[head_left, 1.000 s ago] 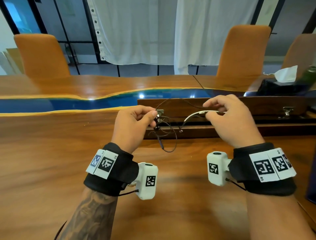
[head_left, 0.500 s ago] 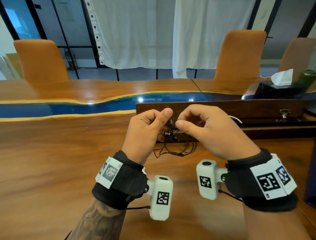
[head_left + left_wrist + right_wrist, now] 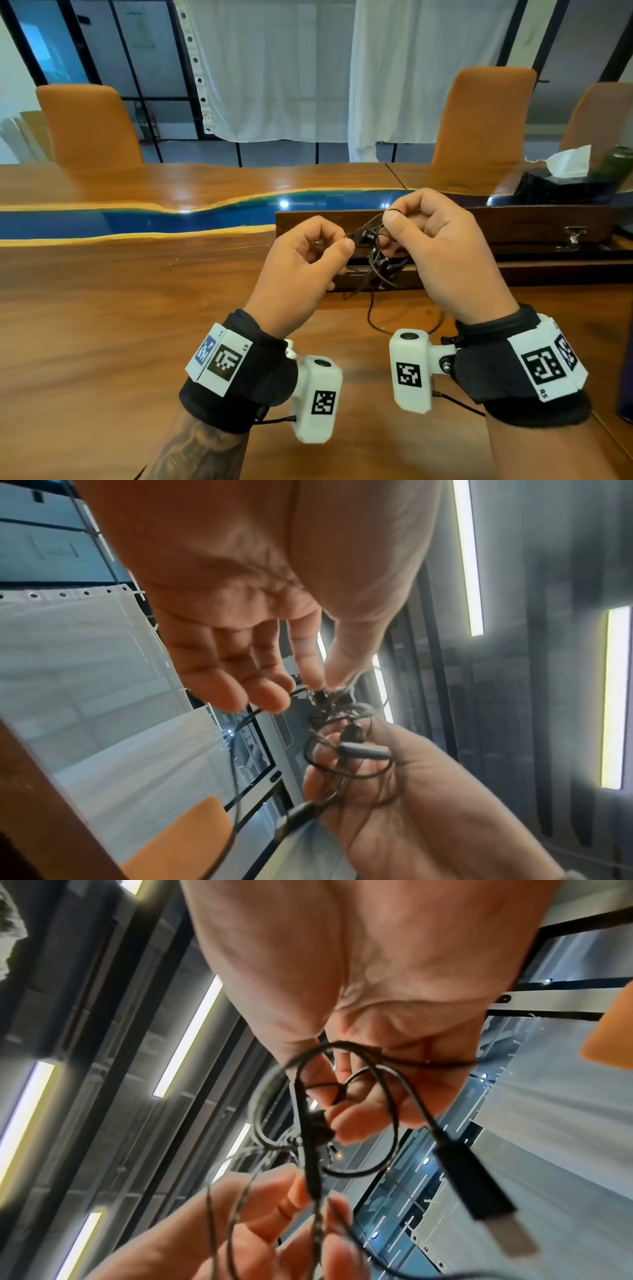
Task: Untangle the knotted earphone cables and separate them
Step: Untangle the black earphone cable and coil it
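Two hands working a cable knot above the long wooden table's near edge

From the head view, the left hand and right hand each pinch the thin black knotted earphone cables, one strand dangling to the table. Left wrist view alone shows an inline control pod. Right wrist view alone shows a loose plug; a hard pull would likely tighten the knot.

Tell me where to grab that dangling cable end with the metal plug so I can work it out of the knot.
Pinch the plug by its rigid black housing, not the thin cord. It hangs free below the right hand, clear of the tangled cables, so come from beneath with the left hand. The stiff body probably gives a firmer hold for feeding it back through loops.
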`<state>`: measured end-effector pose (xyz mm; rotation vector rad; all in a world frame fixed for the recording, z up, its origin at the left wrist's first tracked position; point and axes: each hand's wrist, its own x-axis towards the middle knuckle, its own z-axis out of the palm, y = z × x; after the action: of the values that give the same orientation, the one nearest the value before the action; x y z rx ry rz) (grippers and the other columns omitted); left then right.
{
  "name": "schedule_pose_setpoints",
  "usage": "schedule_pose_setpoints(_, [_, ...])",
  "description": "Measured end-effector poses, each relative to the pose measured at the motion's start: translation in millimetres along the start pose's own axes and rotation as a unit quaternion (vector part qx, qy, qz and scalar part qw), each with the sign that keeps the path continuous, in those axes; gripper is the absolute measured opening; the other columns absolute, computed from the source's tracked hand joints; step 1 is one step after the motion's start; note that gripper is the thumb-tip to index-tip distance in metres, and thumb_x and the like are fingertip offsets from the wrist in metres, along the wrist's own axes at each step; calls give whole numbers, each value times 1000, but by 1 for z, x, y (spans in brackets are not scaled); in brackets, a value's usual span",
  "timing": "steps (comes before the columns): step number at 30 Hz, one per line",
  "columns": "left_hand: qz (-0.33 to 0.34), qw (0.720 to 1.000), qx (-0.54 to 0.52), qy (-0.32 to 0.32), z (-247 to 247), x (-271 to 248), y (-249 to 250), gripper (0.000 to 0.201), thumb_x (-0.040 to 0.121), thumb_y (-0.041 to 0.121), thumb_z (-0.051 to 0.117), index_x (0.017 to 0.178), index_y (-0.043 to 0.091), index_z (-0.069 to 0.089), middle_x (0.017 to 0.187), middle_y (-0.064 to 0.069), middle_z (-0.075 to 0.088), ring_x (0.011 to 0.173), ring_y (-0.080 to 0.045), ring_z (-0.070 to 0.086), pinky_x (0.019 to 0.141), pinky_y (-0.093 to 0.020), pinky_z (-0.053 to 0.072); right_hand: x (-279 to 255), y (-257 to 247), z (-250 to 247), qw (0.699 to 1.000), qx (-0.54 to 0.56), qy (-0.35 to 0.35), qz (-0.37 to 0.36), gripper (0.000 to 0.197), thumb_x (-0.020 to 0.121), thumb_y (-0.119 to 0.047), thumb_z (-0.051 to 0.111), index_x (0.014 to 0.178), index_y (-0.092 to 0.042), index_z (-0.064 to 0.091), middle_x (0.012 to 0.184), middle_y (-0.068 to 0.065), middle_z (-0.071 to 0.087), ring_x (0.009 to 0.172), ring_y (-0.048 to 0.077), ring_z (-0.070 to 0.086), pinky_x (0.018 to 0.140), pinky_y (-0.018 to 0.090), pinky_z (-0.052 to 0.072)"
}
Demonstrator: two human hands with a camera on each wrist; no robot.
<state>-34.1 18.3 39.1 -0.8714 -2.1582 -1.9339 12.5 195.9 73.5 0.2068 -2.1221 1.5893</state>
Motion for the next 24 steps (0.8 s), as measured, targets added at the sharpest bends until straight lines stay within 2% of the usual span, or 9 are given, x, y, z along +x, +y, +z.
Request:
schedule_pose_setpoints(2, [8, 999, -36, -7, -1, 0, 2, 20, 89, 14, 70, 107, 19, 62, 103, 0, 64, 77, -17, 61, 62, -25, 54, 0, -1, -1, 1000, 21, -13, 1, 4, 100, -11, 60, 100, -9, 63, 76, 2, 74, 73, 13, 71, 71, 24, 59])
schedule_pose_setpoints(4, [20, 999, -44, -22, -3, -1, 5, 38, 90, 7, 71, 124, 21, 59, 99, 2, 64, 75, -19, 57, 63, -23, 53, 0, -2, -4, 999, 28, -34, 0, 3, 100, -10, 60, 100, -11, 63, 78, 3, 74, 75, 14, 71, 74, 27, 59])
schedule_pose_setpoints(5, [24, 999, -39, -30, -3, -1, 6, 40, 91, 7, 70, 127, 21, 60, 95, 2, 64, 76, -19, 57, 65, -23, 52, 0, -2, -4, 999, 24, -43, -3, 4, 100, -10, 60, 100, -12, 63, 79, 4, 73, 77, 14, 71, 74, 27, 59])
schedule_pose_setpoints(8, [31, 999, -15, -35, -5, -2, 7, 31, 91, 17, 73, 121, 20, 68, 98, -4, 69, 86, -18, 64, 73, -26, 54, -2, -3, -5, 998, 0, -52, -24, 4, 99, -11, 61, 101, -15, 63, 85, 6, 73, 80, 13, 72, 74, 23, 58])
schedule_pose_setpoints(11, [48, 998, 21, -28, -5, -2, 8, 32, 86, 33, 74, 114, 20, 69, 107, -1, 71, 100, -24, 66, 87, -44, 57, -3, -5, -3, 998, -13, -51, -33, 5, 99, -12, 62, 99, -16, 63, 84, 5, 73, 77, 10, 70, 71, 20, 55])
schedule_pose_setpoints(13, [55, 998, 11, -8, -2, -3, 10, 27, 84, 31, 77, 107, 18, 70, 103, -1, 72, 99, -21, 68, 87, -42, 58, -4, -5, -3, 998, -14, -51, -35, 6, 99, -12, 62, 98, -18, 63, 85, 4, 73, 78, 11, 71, 70, 22, 56])
schedule_pose_setpoints(16, [70, 997, -8, 45, 1, -2, 9, 15, 85, 24, 77, 95, 16, 69, 92, -2, 73, 86, -19, 70, 78, -38, 59, -4, -5, -3, 996, -29, -65, -48, 7, 96, -13, 66, 97, -20, 63, 89, 3, 71, 79, 14, 71, 71, 27, 58])
schedule_pose_setpoints(20, [97, 992, 2, 82, 3, -1, 6, 7, 91, 16, 72, 90, 14, 66, 88, -2, 70, 82, -19, 68, 75, -41, 59, -6, -7, -2, 994, -53, -83, -52, 12, 90, -16, 73, 95, -20, 63, 90, 4, 67, 81, 23, 66, 73, 40, 60])
schedule_pose_setpoints(24, [86, 992, -49, 76, 4, -1, 5, 10, 92, 9, 68, 94, 17, 62, 94, -8, 69, 85, -24, 68, 77, -49, 60, -6, -4, 2, 993, -50, -97, -39, 35, 89, -24, 75, 119, -32, 57, 91, 4, 68, 80, 29, 65, 76, 46, 60])
